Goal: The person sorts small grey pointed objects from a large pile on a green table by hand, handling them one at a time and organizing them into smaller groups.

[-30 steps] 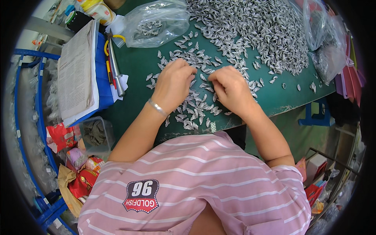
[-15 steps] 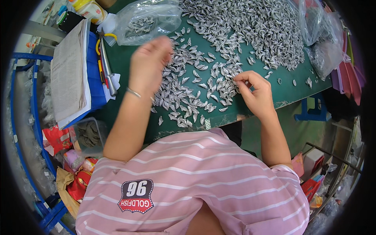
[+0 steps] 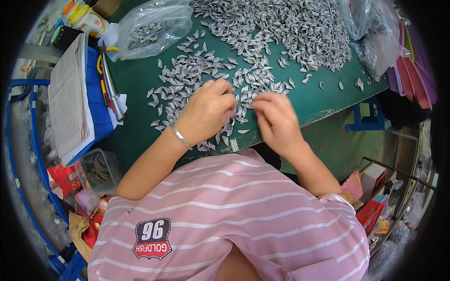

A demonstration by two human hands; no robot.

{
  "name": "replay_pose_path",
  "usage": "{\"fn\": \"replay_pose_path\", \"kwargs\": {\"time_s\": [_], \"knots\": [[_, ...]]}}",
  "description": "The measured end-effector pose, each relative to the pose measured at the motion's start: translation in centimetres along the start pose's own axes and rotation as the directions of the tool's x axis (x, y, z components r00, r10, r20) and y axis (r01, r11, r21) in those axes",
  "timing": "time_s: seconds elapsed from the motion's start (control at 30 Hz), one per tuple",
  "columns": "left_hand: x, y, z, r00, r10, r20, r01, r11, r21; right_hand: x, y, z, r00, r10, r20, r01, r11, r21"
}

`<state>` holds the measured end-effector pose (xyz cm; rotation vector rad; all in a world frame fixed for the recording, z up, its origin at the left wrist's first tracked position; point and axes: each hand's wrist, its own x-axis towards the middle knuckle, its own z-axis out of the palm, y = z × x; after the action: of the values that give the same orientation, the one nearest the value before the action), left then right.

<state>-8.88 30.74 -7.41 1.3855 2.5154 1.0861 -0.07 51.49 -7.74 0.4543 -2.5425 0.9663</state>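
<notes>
While bare edge-side tabletop point(image 3: 323, 104) lies right of both hands point(image 3: 206, 110) point(image 3: 280, 122), whether fingers point(image 3: 223, 88) pinch pieces point(image 3: 186, 71) is unclear.

light even, bright. glare: clear crinkled plastic bag point(image 3: 176, 22), 11 o'clock. bare right hand point(image 3: 280, 122) motion-blurred. blue upright-barred rack point(image 3: 33, 119), 9 o'clock, bowed; rim black.

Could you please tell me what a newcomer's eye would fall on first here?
Probably the heap of silvery, leaf-shaped pieces at the top of the green table. Next might come the left hand, over a smaller scatter nearer the body, and the right hand at that scatter's right edge. The pink striped shirt fills the lower middle.
</notes>
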Motion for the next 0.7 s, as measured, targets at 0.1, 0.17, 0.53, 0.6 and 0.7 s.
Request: {"fn": "replay_pose_path", "kwargs": {"time_s": [0.1,0.17,0.53,0.6,0.7], "knots": [[-0.4,-1.2,-0.4,0.999,-0.043,0.024,0.042,0.999,0.024,-0.8,0.9,0.0,0.999,0.007,0.032,-0.002,0.99,-0.144],[-0.1,-1.1,-0.4,0.999,-0.032,-0.024,0.032,0.999,0.019,-1.4,0.2,0.6,0.989,-0.076,0.127,0.083,0.995,-0.051],[0.7,-1.2,0.3,1.0,0.011,-0.004,-0.011,0.996,0.09,-1.5,0.0,1.8,0.992,0.011,0.128,0.012,0.984,-0.177],[0.8,-0.7,0.1,0.998,0.007,-0.062,-0.002,0.997,0.08,-1.4,-0.5,1.9,0.991,0.088,0.096,-0.063,0.969,-0.24],[1.0,-0.4,0.1,0.994,0.026,-0.104,-0.017,0.996,0.087,-1.6,-1.1,2.3,0.977,-0.036,0.208,0.045,0.998,-0.037]]}}
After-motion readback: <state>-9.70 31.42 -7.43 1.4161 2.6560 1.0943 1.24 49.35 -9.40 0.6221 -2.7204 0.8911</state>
